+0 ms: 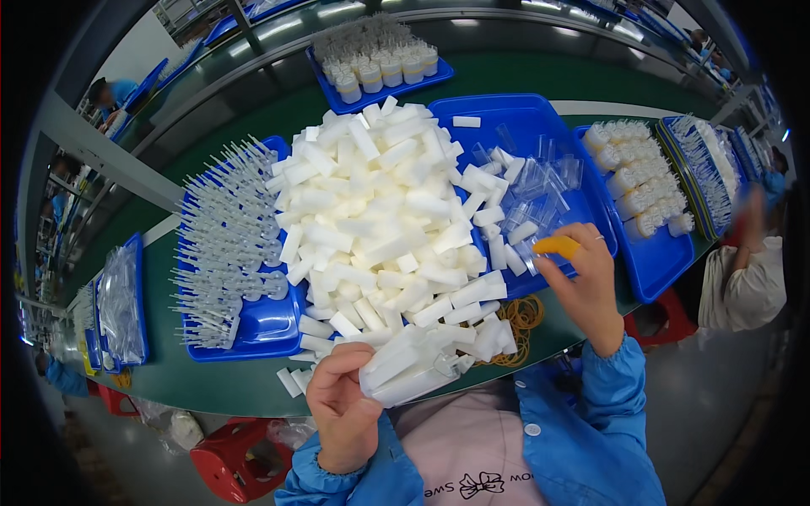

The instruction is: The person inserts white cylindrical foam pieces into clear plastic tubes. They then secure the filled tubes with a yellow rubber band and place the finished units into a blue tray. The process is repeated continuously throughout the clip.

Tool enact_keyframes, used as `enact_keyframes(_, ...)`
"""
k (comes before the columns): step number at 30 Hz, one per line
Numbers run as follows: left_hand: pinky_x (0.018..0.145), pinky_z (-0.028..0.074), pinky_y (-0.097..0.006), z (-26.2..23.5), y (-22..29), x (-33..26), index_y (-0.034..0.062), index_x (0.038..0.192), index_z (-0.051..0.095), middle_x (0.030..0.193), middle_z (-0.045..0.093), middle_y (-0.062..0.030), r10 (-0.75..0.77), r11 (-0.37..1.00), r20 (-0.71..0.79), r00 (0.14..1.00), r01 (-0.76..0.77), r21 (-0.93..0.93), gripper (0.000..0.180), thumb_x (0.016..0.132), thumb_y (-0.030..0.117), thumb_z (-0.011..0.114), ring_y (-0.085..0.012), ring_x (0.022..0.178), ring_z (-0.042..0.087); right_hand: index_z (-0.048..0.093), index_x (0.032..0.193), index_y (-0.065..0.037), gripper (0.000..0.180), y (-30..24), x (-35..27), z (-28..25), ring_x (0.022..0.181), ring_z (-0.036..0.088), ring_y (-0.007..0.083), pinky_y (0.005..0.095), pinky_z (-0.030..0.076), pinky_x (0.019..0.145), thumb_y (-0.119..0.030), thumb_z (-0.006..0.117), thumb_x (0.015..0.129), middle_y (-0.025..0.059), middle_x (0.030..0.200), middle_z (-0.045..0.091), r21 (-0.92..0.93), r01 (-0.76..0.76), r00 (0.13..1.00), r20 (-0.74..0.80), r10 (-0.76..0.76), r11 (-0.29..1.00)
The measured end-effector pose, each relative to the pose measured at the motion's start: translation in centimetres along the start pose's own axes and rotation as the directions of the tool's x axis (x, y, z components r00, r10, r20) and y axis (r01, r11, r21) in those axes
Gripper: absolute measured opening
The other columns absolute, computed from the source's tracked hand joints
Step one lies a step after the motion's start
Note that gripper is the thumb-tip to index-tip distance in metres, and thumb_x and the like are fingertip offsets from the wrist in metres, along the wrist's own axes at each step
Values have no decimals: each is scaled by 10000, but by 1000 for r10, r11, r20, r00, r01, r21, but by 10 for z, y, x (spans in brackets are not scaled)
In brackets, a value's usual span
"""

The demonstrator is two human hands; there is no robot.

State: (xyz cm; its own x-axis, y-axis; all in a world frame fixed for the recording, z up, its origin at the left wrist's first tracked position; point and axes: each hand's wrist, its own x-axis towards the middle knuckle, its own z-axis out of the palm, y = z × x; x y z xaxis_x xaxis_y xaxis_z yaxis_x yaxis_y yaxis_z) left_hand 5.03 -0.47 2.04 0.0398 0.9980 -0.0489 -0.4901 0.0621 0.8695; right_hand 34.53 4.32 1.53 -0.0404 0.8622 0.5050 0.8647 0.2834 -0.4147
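My left hand (342, 405) grips a bundle of white plastic tubes (413, 367) at the table's near edge. My right hand (586, 278) is raised over the blue tray (523, 118), its fingers closed near a small clear plastic piece (530, 253); an orange finger cot (557, 246) covers one fingertip. A big heap of white tubes (380, 202) fills the middle between both hands. Clear plastic pieces (540, 185) lie scattered in the tray beyond my right hand.
A blue tray of clear spiked parts (224, 244) stands left of the heap. Rubber bands (523, 316) lie below my right hand. Trays of white capped bottles sit at the back (380, 59) and right (641, 177). Another person (747, 278) sits at right. Red stools (232, 460) are under the table.
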Motion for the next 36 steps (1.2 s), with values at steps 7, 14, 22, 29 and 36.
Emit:
enact_keyframes(7,914,429,-337,1,0,2,-13,1056,533,1077,542,-117,18,998,20,1000,-19,65,449,707,222,690,-200,998,543,659,913,-72,256,17,12,23,854,508,251,359,360,710,-143,723,676,65,930,558,-174,-47,998,37,54,984)
enact_keyframes(14,903,440,-336,1,0,1,-14,1071,529,1074,548,-123,27,998,-12,1000,-26,63,463,713,227,695,-197,991,551,670,955,-112,283,17,12,9,855,517,246,370,359,724,-160,724,681,53,881,542,284,-206,958,255,133,937)
enact_keyframes(22,901,445,-338,4,-1,1,-14,1065,532,1074,547,-127,9,999,24,1000,-10,49,436,721,207,684,-198,992,553,673,955,-105,292,34,25,34,831,537,258,375,387,728,-137,735,672,72,907,571,-170,-39,995,87,55,985)
enact_keyframes(29,878,434,-331,4,-6,-2,-13,1037,593,1037,550,-140,190,964,60,980,-198,178,431,642,69,746,-218,977,543,565,1030,-26,368,-7,8,11,850,580,160,292,465,731,-95,745,717,78,929,585,688,-318,930,93,356,652)
enact_keyframes(36,655,505,-293,21,-2,-3,15,927,668,961,595,-147,451,564,424,785,-619,546,429,536,65,837,-225,798,610,442,1149,-10,476,-66,-16,3,775,572,137,249,462,724,-28,705,753,88,870,585,977,-168,928,112,355,131)
